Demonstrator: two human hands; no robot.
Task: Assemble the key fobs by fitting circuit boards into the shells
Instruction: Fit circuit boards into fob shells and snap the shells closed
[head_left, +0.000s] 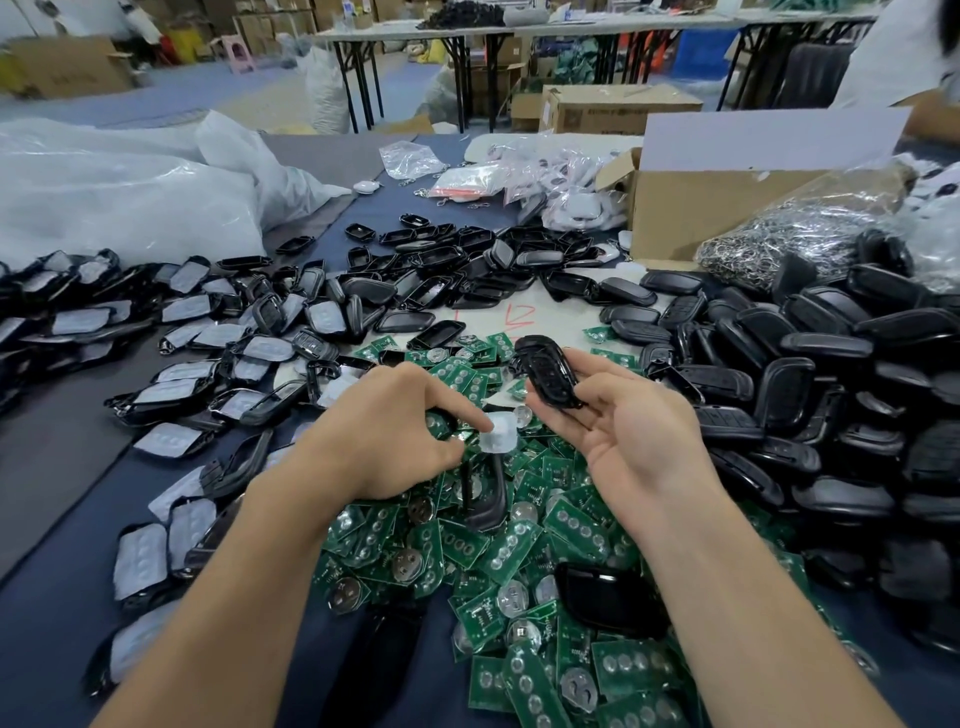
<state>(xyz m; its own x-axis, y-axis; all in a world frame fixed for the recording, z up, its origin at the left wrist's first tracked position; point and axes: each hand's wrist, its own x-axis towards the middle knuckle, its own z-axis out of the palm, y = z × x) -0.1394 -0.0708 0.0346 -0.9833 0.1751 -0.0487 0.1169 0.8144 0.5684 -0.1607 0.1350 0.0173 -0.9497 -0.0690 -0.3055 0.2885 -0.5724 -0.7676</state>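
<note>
1. The left hand (384, 434) hovers over the heap of green circuit boards (467, 545). Its grip is pressed together, thumb and forefinger pinching a small translucent button pad (500, 435).
2. The right hand (621, 431) is turned palm up just beside it. Its grip curls round the near end of a black key fob shell (550, 371), whose far end points away from the person.
3. The pad and the held shell are near each other but apart.
4. The circuit boards lie on the dark blue tabletop (62, 597), from between the forearms to beyond the hands. A loose shell half (608, 597) rests on them by the right forearm, and a second black shell (485, 499) lies directly below the pad.
5. To the left lie shell halves with pale pads (182, 332); to the right is a heap of black shells (810, 374).
6. Farther back stand a cardboard box (675, 218), a clear bag of metal key rings (795, 234) and white plastic bags (104, 192).
</note>
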